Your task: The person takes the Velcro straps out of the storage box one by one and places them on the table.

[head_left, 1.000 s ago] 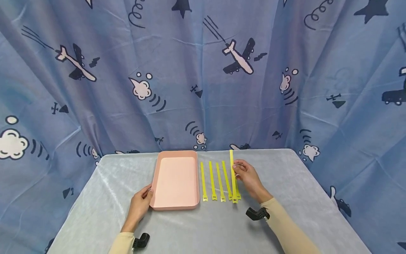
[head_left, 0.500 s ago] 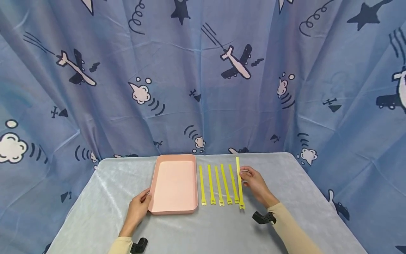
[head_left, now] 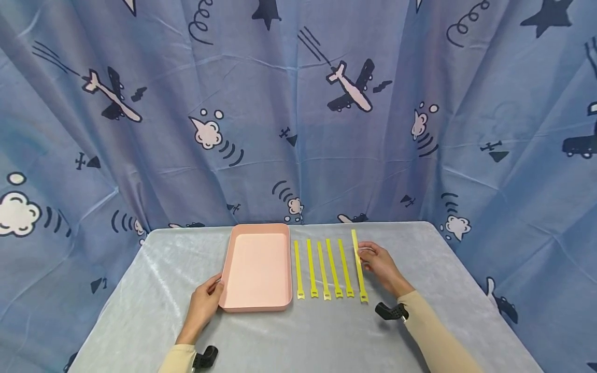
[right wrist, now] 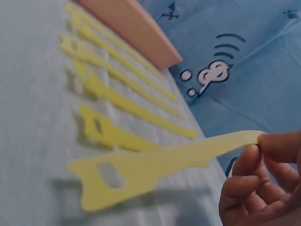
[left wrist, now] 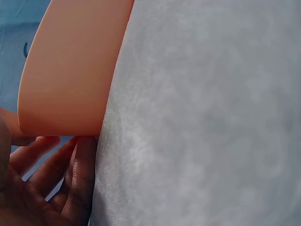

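My right hand (head_left: 381, 267) pinches a yellow hook-and-loop cable tie (head_left: 358, 267) between thumb and fingers near its far end. In the right wrist view the tie's wide end, with an oval slot (right wrist: 110, 175), hangs just over the cloth and casts a shadow. To its left several like cable ties (head_left: 333, 267) lie side by side, slotted ends toward me. My left hand (head_left: 203, 303) grips the left side of a shallow pink tray (head_left: 255, 308); in the left wrist view the fingers (left wrist: 80, 174) meet its outer wall (left wrist: 70, 70), thumb at the rim.
A light grey cloth (head_left: 326, 342) covers the table, whose far edge runs just behind the tray. Behind hangs a blue curtain (head_left: 252, 129) printed with planes and clouds. Black wrist cameras (head_left: 392, 312) sit on both forearms.
My right hand has carried the held cable tie to the right, from over the rightmost lying tie to beside it. The left hand and tray have stayed in place.
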`<action>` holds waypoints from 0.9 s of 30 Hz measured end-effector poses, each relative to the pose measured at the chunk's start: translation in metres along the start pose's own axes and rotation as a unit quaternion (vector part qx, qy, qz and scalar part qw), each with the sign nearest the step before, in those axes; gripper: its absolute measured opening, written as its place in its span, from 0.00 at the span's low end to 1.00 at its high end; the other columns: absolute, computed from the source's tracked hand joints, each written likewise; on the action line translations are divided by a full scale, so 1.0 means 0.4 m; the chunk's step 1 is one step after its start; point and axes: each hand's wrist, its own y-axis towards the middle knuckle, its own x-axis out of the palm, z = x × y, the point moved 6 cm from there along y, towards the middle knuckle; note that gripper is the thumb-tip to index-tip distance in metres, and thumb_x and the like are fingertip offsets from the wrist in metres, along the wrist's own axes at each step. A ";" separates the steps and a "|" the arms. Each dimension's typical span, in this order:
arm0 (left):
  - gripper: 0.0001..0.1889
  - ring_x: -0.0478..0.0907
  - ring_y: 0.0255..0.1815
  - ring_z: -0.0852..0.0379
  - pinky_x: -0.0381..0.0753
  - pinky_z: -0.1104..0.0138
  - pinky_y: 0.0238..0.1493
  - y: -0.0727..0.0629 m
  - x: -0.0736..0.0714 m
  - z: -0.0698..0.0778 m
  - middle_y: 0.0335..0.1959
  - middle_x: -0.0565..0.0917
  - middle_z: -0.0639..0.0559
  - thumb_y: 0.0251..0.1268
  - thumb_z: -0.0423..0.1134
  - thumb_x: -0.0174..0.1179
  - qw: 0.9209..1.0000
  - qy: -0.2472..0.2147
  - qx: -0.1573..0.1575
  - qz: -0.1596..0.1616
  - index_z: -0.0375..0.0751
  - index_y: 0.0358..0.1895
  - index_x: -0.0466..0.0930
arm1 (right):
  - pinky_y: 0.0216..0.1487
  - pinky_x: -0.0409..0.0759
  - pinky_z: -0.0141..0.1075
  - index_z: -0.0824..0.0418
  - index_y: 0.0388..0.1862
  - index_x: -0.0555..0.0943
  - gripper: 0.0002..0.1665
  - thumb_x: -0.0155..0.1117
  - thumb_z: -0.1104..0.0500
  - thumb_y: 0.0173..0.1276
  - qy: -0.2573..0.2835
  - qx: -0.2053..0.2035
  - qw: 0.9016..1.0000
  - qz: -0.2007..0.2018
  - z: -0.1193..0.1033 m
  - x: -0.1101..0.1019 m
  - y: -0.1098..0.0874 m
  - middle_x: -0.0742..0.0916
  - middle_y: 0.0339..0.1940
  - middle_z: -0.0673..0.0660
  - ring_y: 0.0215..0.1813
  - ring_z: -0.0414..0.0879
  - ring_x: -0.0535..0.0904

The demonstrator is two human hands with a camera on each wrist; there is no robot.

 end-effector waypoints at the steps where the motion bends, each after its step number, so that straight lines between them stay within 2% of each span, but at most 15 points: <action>1: 0.22 0.81 0.57 0.44 0.78 0.54 0.57 0.000 0.001 0.000 0.57 0.83 0.38 0.76 0.42 0.50 1.000 0.000 0.001 -0.001 0.38 0.68 0.73 | 0.36 0.75 0.32 0.63 0.61 0.71 0.19 0.55 0.60 0.74 -0.001 0.001 1.000 0.001 0.004 -0.001 0.004 0.82 0.34 0.45 0.36 0.39 0.75; 8: 0.22 0.80 0.59 0.43 0.78 0.51 0.59 -0.001 0.000 -0.003 0.58 0.83 0.37 0.76 0.43 0.50 1.000 -0.005 -0.011 -0.004 0.40 0.68 0.72 | 0.32 0.73 0.31 0.65 0.60 0.71 0.19 0.56 0.62 0.74 0.003 0.005 1.000 0.004 0.026 -0.005 0.027 0.81 0.34 0.46 0.34 0.39 0.74; 17: 0.23 0.80 0.59 0.44 0.78 0.52 0.59 0.003 -0.001 0.000 0.58 0.82 0.38 0.76 0.43 0.50 1.000 -0.007 -0.010 -0.006 0.40 0.69 0.72 | 0.29 0.73 0.30 0.66 0.61 0.71 0.19 0.56 0.63 0.74 -0.003 0.004 1.000 0.016 0.034 -0.006 0.057 0.82 0.34 0.47 0.31 0.38 0.73; 23: 0.22 0.81 0.57 0.44 0.78 0.53 0.58 0.000 -0.010 0.003 0.56 0.83 0.38 0.76 0.42 0.50 1.000 -0.001 -0.005 0.004 0.39 0.68 0.73 | 0.27 0.73 0.31 0.65 0.58 0.74 0.18 0.59 0.61 0.73 -0.036 0.006 0.999 0.028 0.041 -0.003 0.076 0.83 0.33 0.49 0.29 0.39 0.74; 27: 0.22 0.80 0.58 0.43 0.78 0.53 0.58 -0.001 -0.003 0.005 0.57 0.83 0.37 0.76 0.42 0.50 1.000 -0.005 -0.006 -0.001 0.40 0.68 0.73 | 0.27 0.74 0.31 0.64 0.56 0.76 0.16 0.61 0.59 0.72 -0.060 0.020 0.997 0.046 0.050 -0.012 0.083 0.84 0.32 0.48 0.29 0.40 0.75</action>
